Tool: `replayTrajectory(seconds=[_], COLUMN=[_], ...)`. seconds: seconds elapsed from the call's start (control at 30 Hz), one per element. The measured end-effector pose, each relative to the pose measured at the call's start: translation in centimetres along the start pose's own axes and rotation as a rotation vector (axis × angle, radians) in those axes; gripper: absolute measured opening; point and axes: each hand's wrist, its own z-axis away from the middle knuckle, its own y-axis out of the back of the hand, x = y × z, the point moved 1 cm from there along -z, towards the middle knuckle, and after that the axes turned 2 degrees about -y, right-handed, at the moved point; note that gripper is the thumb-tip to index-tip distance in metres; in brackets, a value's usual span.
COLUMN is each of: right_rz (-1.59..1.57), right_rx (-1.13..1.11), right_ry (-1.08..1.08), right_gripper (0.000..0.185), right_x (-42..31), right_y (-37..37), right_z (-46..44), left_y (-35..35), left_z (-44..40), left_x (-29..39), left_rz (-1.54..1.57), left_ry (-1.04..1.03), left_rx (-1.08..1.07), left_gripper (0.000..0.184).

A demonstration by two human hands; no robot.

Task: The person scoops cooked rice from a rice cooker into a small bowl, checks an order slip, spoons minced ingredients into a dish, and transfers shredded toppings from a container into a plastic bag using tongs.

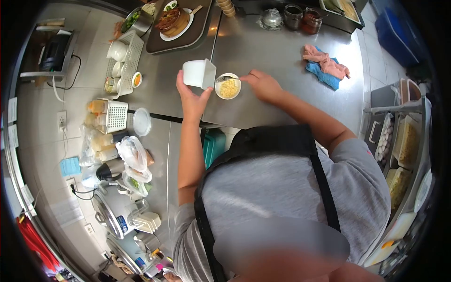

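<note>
My left hand (pixel 193 99) holds a white square container (pixel 193 74) tilted on its side, its open end facing right toward a small white bowl. The bowl (pixel 229 96) stands on the steel table (pixel 263 47) and holds pale yellow food (pixel 229 88), in small pieces. From the right, my right hand (pixel 260 84) grips the handle of a metal spoon (pixel 226 78), whose head is at the bowl's upper left, by the container's mouth. What is inside the container cannot be seen.
Pink and blue cloths (pixel 327 63) lie to the right. A brown tray (pixel 155 44) with a plate of food is at the upper left. Jars (pixel 292 19) stand at the back. White baskets (pixel 129 66), bottles and plastic bags line the left side.
</note>
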Motion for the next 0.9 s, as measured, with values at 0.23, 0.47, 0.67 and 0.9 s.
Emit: replayTrajectory(seconds=[0.23, 0.47, 0.67, 0.9], right_rz=[-0.006, -0.441, -0.140, 0.335], right_rx=[-0.059, 0.001, -0.141, -0.249], right_ry=[-0.013, 0.126, 0.546, 0.189], right_gripper=[0.029, 0.023, 0.021, 0.077], right_x=[1.6, -3.2, -8.6, -3.2], right_y=[-1.2, -0.9, -0.4, -2.4], right_z=[0.4, -2.9, -4.0, -6.6], left_y=[0.9, 0.3, 1.5, 10.1], left_z=[2.9, 9.4, 13.7, 20.2], left_x=[-1.8, -2.6, 0.0, -0.6], left_rz=[0.341, 0.901, 1.146, 1.148], left_ry=[0.230, 0.718, 0.795, 0.798], left_rx=[0.446, 0.475, 0.443, 0.650], left_gripper=[0.083, 0.053, 0.054, 0.065])
